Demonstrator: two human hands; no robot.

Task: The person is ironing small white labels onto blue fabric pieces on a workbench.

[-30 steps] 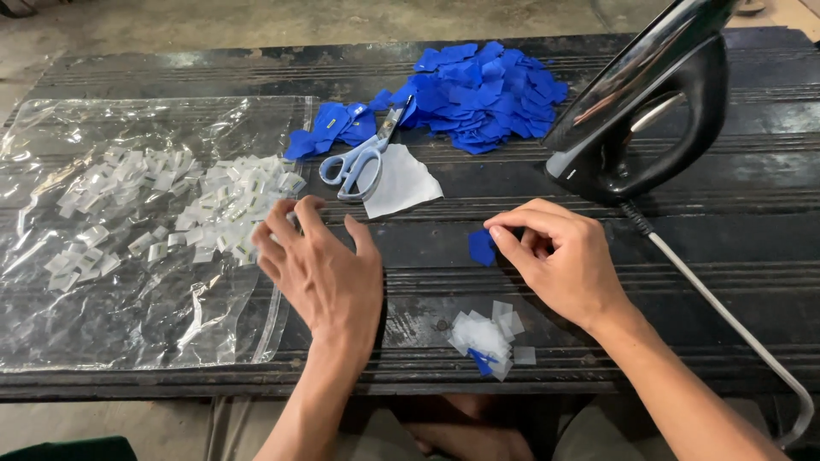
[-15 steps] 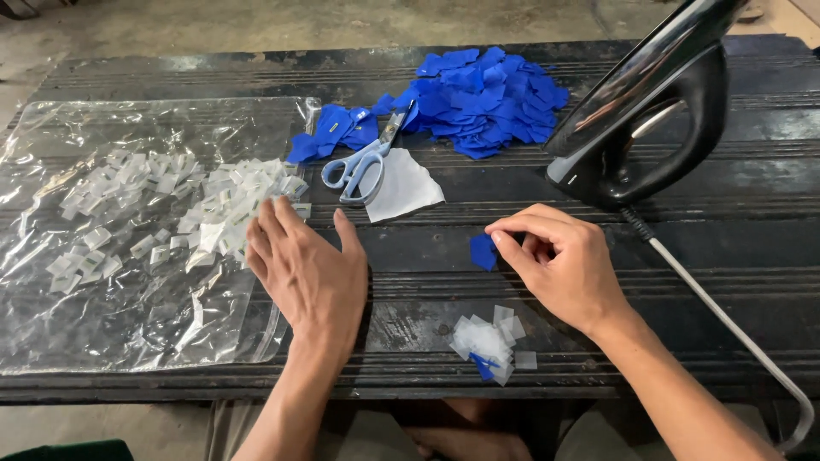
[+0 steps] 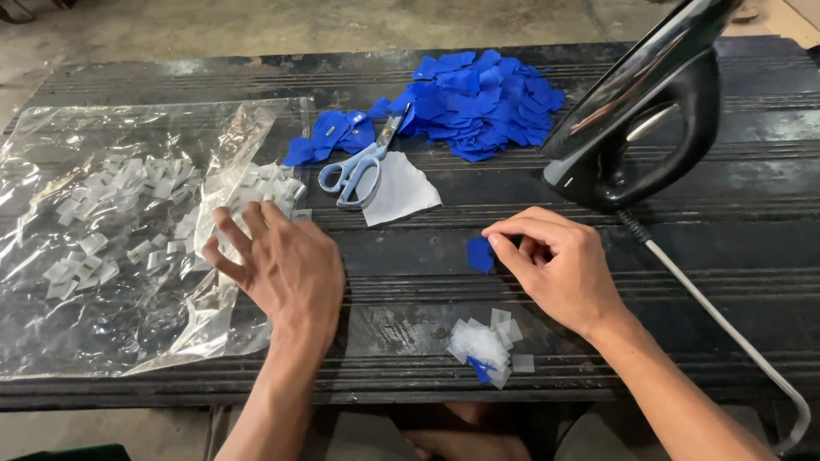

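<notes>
A dark, ridged table (image 3: 427,282) fills most of the frame, with bare concrete floor (image 3: 256,30) along the top edge. A clear plastic sheet (image 3: 102,324) covers the left side, strewn with small white squares (image 3: 128,213). At upper centre lie a pile of blue pieces (image 3: 483,102), scissors (image 3: 363,162) and a white scrap (image 3: 401,192); a black iron (image 3: 636,128) stands at upper right. The left hand (image 3: 286,265) lies palm down, fingers spread, at the sheet's edge. The right hand (image 3: 559,265), right of centre, pinches a blue piece (image 3: 479,254) against the table.
</notes>
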